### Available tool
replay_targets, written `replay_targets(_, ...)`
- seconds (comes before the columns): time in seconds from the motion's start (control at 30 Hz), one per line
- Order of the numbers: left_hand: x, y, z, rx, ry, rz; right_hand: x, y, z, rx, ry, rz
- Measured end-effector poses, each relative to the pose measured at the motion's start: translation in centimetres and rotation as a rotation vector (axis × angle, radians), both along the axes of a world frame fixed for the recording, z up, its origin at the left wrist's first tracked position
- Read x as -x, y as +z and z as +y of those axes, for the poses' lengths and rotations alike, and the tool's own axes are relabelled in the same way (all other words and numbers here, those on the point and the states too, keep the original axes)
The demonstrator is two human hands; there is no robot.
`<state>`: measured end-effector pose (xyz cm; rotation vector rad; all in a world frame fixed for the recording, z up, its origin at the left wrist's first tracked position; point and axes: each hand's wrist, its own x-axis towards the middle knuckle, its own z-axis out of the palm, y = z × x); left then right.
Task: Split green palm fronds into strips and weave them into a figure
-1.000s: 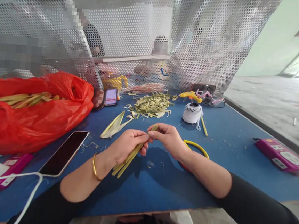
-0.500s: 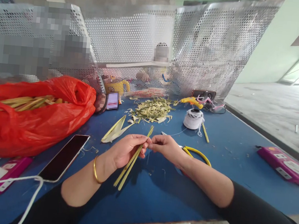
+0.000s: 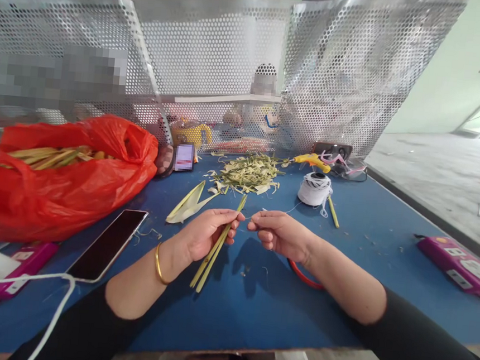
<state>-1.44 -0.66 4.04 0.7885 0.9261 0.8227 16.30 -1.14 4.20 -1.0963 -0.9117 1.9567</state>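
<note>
A few thin yellow-green plant stalks [image 3: 212, 256] are pinched between the thumb and fingers of my left hand [image 3: 210, 232], slanting down toward me. Close to its right, my right hand [image 3: 281, 231] is closed in a pinch. A fine white thread [image 3: 248, 219] spans the small gap between my fingertips. Scissors lie partly hidden below my right hand; a red handle [image 3: 305, 276] shows. Behind my hands are a split pale leaf sheath [image 3: 187, 212] and a heap of plant trimmings [image 3: 249, 172]. A spool of white string [image 3: 315, 189] stands beyond my right hand.
To the left are a red plastic bag [image 3: 110, 174] of stalks, a phone [image 3: 108, 245] and a white cable [image 3: 58, 312]. A purple case [image 3: 459, 263] lies right. A yellow tool [image 3: 312, 161] and goggles [image 3: 346, 168] lie near the perforated metal screen [image 3: 217, 60]; people sit behind it.
My right hand has drawn slightly away to the right from my left fingertips, opening a gap with thread across it. The left hand keeps its hold on the stalks. The view has shifted a little.
</note>
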Motion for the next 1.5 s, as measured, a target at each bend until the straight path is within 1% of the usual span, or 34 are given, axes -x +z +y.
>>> replay_targets(0.03,0.0,0.0,0.0,-0.002,0.008,0.006,0.0,0.0,0.0,-0.008,0.006,-0.009)
replay_targets(0.1,-0.1,0.1,0.0,0.001,0.025,0.022,0.0,-0.1,0.0,-0.08,0.002,-0.057)
replay_targets(0.23,-0.2,0.5,-0.1,0.001,0.073,0.044,0.0,-0.7,0.3,-0.344,-0.042,-0.288)
replay_targets(0.33,-0.1,0.6,-0.1,-0.017,0.079,0.061,-0.1,-0.9,0.6,-0.514,-0.073,-0.438)
replay_targets(0.47,-0.2,0.5,-0.3,-0.06,0.031,0.113,-0.4,-0.8,0.7,-0.783,-0.177,-0.626)
replay_targets(0.57,-0.2,0.3,-0.4,-0.089,-0.005,0.15,-0.6,-0.6,0.6,-0.923,-0.217,-0.762)
replay_targets(0.7,-0.1,-0.2,-0.4,-0.17,-0.051,0.226,-0.8,-0.6,0.3,-1.057,-0.217,-0.889)
replay_targets(0.77,-0.1,-0.4,-0.3,-0.236,-0.075,0.29,-0.8,-0.7,0.1,-1.168,-0.22,-0.929)
replay_targets(0.83,-0.1,-0.5,-0.3,-0.293,-0.098,0.39,-0.8,-0.7,-0.2,-1.309,-0.205,-0.954)
replay_targets(0.9,-0.1,-0.5,-0.4,-0.355,-0.133,0.527,-0.7,-0.7,-0.3,-1.421,-0.15,-0.959)
replay_targets(0.97,0.0,-0.4,-0.6,-0.46,-0.195,0.675,-0.7,-0.7,-0.2,-1.434,-0.084,-0.925)
replay_targets(1.0,0.0,-0.3,-0.7,-0.524,-0.24,0.728,-0.7,-0.7,-0.1,-1.389,-0.064,-0.893)
replay_targets(1.03,0.1,-0.2,-0.7,-0.585,-0.289,0.753,-0.8,-0.8,0.2,-1.304,-0.048,-0.848)
replay_targets(1.1,0.2,0.0,-0.8,-0.662,-0.359,0.73,-0.8,-1.1,0.8,-1.032,-0.021,-0.714)
replay_targets(1.13,0.3,0.0,-0.7,-0.678,-0.364,0.695,-0.7,-1.3,1.1,-0.872,-0.003,-0.633)
replay_targets(1.2,0.4,0.1,-0.5,-0.696,-0.31,0.626,-0.5,-1.8,1.4,-0.607,0.037,-0.478)
replay_targets(1.23,0.4,0.1,-0.4,-0.703,-0.258,0.603,-0.3,-2.0,1.4,-0.536,0.049,-0.43)
replay_targets(1.27,0.4,0.0,-0.3,-0.706,-0.199,0.587,-0.1,-2.2,1.2,-0.523,0.051,-0.421)
replay_targets(1.3,0.4,0.0,-0.2,-0.705,-0.137,0.576,0.2,-2.3,1.0,-0.571,0.045,-0.454)
replay_targets(1.33,0.3,-0.1,-0.1,-0.696,-0.075,0.572,0.4,-2.3,0.6,-0.668,0.031,-0.522)
replay_targets(1.4,0.1,-0.3,0.0,-0.658,0.012,0.579,0.7,-2.3,-0.2,-0.948,0.005,-0.712)
replay_targets(1.47,0.0,-0.5,0.0,-0.618,0.04,0.587,0.9,-2.1,-0.9,-1.187,0.015,-0.864)
replay_targets(1.5,-0.1,-0.6,0.1,-0.606,0.042,0.594,0.9,-2.1,-1.1,-1.265,0.032,-0.913)
